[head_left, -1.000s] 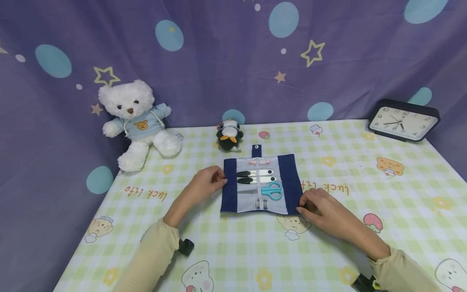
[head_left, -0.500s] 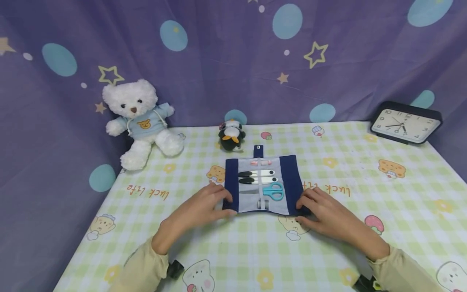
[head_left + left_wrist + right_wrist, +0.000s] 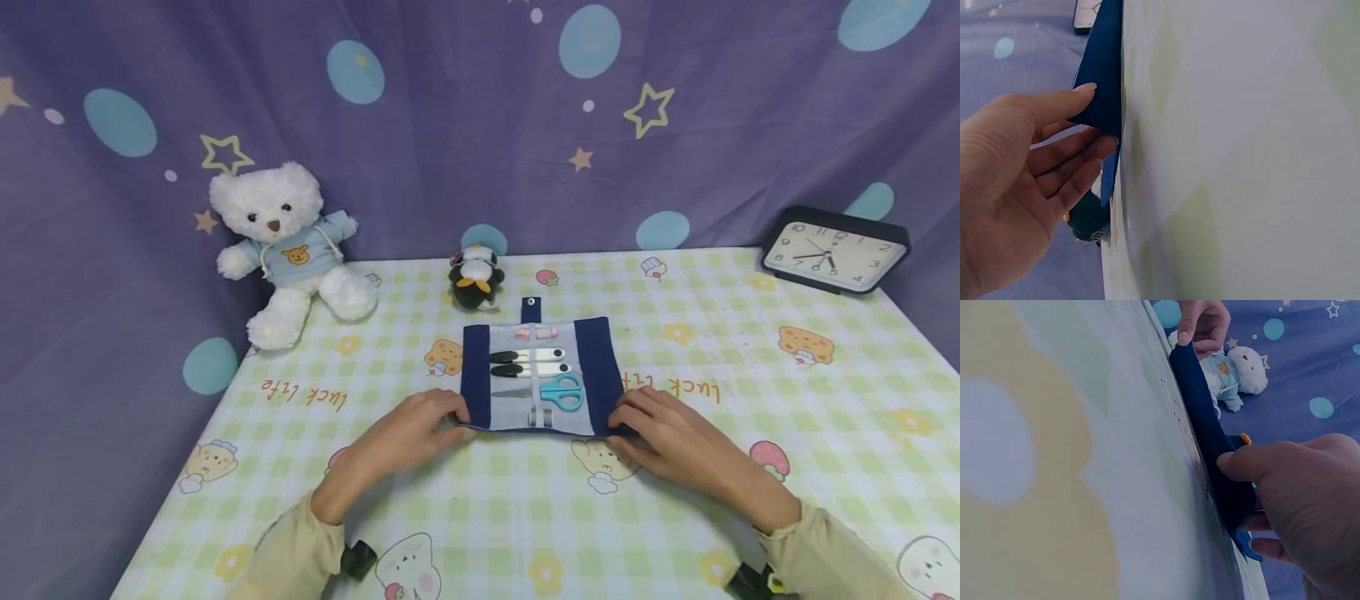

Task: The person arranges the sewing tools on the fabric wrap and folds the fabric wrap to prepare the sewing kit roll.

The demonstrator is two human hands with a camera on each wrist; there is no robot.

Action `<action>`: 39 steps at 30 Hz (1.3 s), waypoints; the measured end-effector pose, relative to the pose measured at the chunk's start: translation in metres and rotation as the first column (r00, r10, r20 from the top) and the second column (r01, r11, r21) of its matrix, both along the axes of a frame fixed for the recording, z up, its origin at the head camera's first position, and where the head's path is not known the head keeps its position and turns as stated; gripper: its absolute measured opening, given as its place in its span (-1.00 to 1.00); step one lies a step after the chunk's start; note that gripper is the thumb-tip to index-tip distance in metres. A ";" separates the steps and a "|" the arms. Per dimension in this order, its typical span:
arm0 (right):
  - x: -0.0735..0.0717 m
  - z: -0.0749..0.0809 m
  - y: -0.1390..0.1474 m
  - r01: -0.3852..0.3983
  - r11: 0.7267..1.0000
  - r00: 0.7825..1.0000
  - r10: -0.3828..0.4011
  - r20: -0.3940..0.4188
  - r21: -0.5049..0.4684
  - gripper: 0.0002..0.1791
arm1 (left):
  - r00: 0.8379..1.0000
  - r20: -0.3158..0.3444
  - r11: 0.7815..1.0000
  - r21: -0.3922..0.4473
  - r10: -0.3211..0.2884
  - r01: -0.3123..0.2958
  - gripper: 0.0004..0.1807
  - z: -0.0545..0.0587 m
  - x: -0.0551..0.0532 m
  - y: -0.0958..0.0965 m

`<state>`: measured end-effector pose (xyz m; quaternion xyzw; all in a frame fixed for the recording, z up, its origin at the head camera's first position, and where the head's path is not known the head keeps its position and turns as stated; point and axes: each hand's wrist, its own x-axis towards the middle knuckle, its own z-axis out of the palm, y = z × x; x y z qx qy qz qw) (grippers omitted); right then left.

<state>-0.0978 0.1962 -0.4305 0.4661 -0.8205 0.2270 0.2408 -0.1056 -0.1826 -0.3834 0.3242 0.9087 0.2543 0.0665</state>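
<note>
A navy fabric sewing kit [image 3: 597,367] lies unfolded on the table, its snap strap [image 3: 531,310] pointing away from me. An elastic band crosses its grey middle over blue-handled scissors [image 3: 572,393], two white tools [image 3: 543,356] with black ends, and small pink pieces [image 3: 547,333]. What look like small spools [image 3: 540,417] sit at the near end. My left hand [image 3: 408,432] pinches the near left corner between thumb and fingers. At the near right corner, my right hand [image 3: 667,435] grips the cloth, thumb on the navy underside [image 3: 1207,419] in the right wrist view. That near edge is lifted slightly.
Behind the kit lies a small penguin plush [image 3: 476,279]. A white teddy bear [image 3: 292,258] leans on the purple curtain [image 3: 465,125] at back left. A black-framed clock [image 3: 834,252] stands at back right. Checked cloth [image 3: 480,517] covers the table.
My left hand has slid from the kit's left side toward me to its near left corner and now pinches it. The kit's near edge has risen a little. My right hand stays at its corner.
</note>
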 end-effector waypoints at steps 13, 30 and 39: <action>0.001 0.000 0.002 0.029 1.000 1.000 -0.029 0.009 -0.008 -0.53 | 0.996 0.091 0.994 0.107 -0.008 -0.002 -0.92 0.001 -0.006 -0.003; -0.010 0.004 0.002 0.105 0.978 0.946 -0.043 0.321 -0.179 -0.84 | 0.954 0.291 0.966 0.219 0.068 -0.136 -0.84 -0.008 -0.028 -0.007; -0.020 0.006 -0.001 0.254 0.950 0.861 -0.137 0.491 -0.181 -0.90 | 0.923 0.369 0.951 0.232 0.106 -0.202 -0.80 -0.008 -0.034 -0.004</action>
